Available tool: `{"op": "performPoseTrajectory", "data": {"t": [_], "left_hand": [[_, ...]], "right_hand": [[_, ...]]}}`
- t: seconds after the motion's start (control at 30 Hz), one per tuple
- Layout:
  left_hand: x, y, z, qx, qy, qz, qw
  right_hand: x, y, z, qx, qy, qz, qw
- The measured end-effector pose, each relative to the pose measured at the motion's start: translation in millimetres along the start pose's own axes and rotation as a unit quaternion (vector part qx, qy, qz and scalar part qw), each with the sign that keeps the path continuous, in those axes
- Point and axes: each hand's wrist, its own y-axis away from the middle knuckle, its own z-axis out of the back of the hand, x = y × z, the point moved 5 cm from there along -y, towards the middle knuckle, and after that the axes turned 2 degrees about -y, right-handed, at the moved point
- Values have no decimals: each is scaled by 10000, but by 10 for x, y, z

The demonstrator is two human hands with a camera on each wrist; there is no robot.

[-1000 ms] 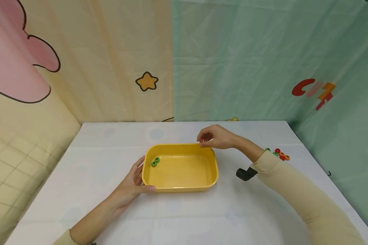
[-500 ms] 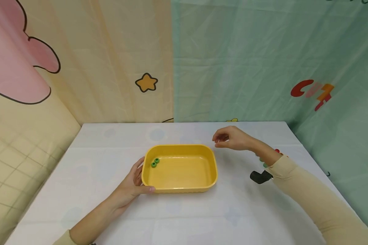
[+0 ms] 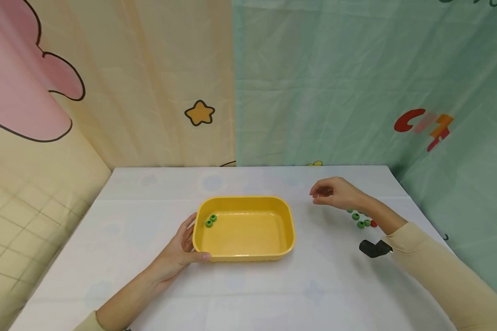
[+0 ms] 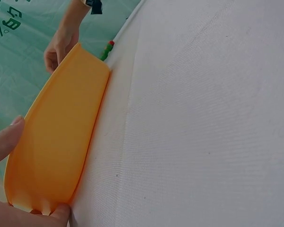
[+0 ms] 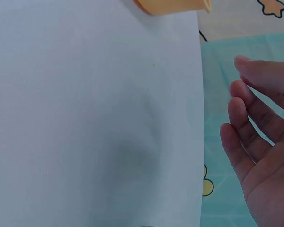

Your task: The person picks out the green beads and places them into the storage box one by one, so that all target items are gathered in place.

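Note:
A yellow rectangular tray (image 3: 248, 234) stands on the white-covered table, two green beads (image 3: 209, 224) lying near its left end. My left hand (image 3: 176, 254) grips the tray's left end. Its thumb (image 4: 7, 142) lies at the rim and its fingers at the outer wall and bottom edge in the left wrist view. To the right of the tray, my right hand (image 3: 340, 193) hovers over the table with loosely curled fingers and nothing between them. Just beyond it, partly hidden by the forearm, lie several loose green beads (image 3: 355, 216) and a red bead (image 3: 374, 223).
The white tablecloth (image 3: 248, 294) covers the table. Behind it hang a beige curtain (image 3: 149, 92) and a green curtain (image 3: 314, 92) with printed figures. A black wrist mount (image 3: 374, 248) sticks out from the right sleeve.
My right hand has moved away from the tray's back right corner, rightward toward the loose beads. The left hand, the tray and the two beads in it have stayed put.

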Motion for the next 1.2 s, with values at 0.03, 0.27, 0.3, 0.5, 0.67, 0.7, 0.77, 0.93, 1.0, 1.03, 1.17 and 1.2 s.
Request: {"op": "performPoseTrajectory", "data": {"t": [0.03,0.27,0.3,0.5,0.67,0.7,0.77,0.93,1.0,1.03,1.17,1.2], "left_hand": [[2,1,-1,0,8,0,10000],[10,-7,-1,-16,-3,4,10000],[11,-10,0,-24,-15,14,10000],[11,-18,0,-74,-6,46,10000],[7,-18,-6,-75,-46,47,10000],[7,-18,-8,-65,-49,47,10000],[8,-18,-11,-57,-52,47,10000],[10,-14,-8,-64,-19,49,10000],[10,-11,-4,-73,0,57,10000],[10,-9,-1,-80,7,60,9999],[11,-4,8,-103,-18,74,9999],[11,-4,10,-108,-31,74,9999]], "right_hand": [[-24,33,12,-26,-6,-51,10000],[-189,258,95,-142,-243,-265,9993],[-215,290,103,-146,-292,-274,9991],[-369,460,152,-250,-312,-323,9987],[-492,622,220,-358,-371,-498,9974],[-516,657,235,-378,-371,-518,9973],[-570,729,261,-430,-387,-600,9965],[-722,886,315,-529,-420,-769,9948],[-784,937,324,-509,-411,-785,9948],[-812,962,328,-506,-387,-799,9948],[-907,1062,348,-592,-182,-866,9943],[-926,1087,353,-626,-152,-891,9939]]}}
